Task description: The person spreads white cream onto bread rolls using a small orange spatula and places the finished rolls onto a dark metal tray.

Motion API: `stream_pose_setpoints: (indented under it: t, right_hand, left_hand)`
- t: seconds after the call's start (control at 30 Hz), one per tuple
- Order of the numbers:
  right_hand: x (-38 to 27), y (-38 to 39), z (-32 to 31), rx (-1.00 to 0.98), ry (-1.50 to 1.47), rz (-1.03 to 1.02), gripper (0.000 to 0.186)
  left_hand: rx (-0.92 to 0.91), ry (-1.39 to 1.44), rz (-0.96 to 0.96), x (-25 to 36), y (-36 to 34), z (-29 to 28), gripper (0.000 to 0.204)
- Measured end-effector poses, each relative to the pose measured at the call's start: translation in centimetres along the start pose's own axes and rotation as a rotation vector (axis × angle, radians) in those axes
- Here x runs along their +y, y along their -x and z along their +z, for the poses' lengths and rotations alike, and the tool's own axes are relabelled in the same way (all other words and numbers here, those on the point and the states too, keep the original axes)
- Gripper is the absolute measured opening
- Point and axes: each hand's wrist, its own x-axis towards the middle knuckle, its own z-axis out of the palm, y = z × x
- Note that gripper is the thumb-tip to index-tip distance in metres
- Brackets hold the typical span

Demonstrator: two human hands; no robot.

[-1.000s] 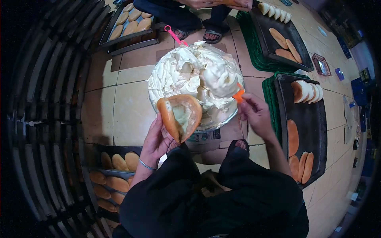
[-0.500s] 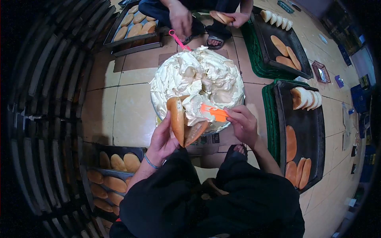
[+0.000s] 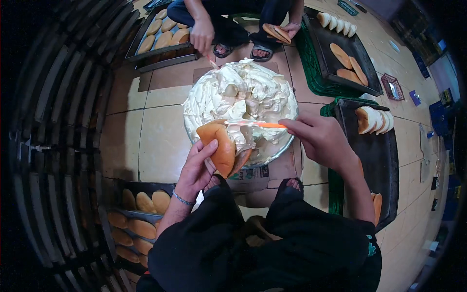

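My left hand [image 3: 197,168] is closed around a split bread roll [image 3: 217,146], its thumb pressed on the crust and the cut side facing right. Between my right hand's [image 3: 318,138] fingers is the handle of an orange spatula [image 3: 267,125], held level. Its cream-coated blade lies at the roll's opening, with white cream hanging just below. Behind the roll stands a large round bowl heaped with white cream [image 3: 243,92]. Across from me, a co-worker's hand [image 3: 202,35] grips a spatula [image 3: 212,62] at the bowl's far edge; the other hand [image 3: 292,30] holds a split roll [image 3: 277,33].
Trays of plain rolls stand at far left [image 3: 163,36] and near left [image 3: 141,214]. On the right, dark trays [image 3: 372,160] on green crates [image 3: 331,114] hold plain rolls and cream-filled rolls [image 3: 374,120]. Stacked dark racks [image 3: 58,146] line the left side. A small basket [image 3: 392,86] sits farther right.
My right hand has risen and moved right, and the spatula has turned edge-on across the roll's opening. The roll has tilted left. The co-worker's left-side hand has taken hold of the far spatula.
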Motion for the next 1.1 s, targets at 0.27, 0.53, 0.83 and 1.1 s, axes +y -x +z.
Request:
stream_pose_setpoints:
  t: [0.27,0.53,0.83,1.1]
  right_hand:
    - [-4.9,1.9,4.7,-0.037,0.235,-0.153,0.047]
    - [-3.7,2.6,4.3,0.168,0.044,0.002,0.049]
    - [-3.9,1.2,5.8,0.107,0.109,-0.004,0.051]
    - [-4.6,3.7,5.6,0.15,-0.305,0.303,0.033]
  left_hand:
    - [0.039,0.063,0.349,0.2,-1.5,-1.5,0.048]
    - [0.179,0.265,0.163,1.2,-1.9,-1.2,0.044]
    - [0.173,0.268,0.155,0.5,-1.6,-1.1,0.041]
    - [0.15,-0.064,0.604,-0.6,-1.7,-0.8,0.043]
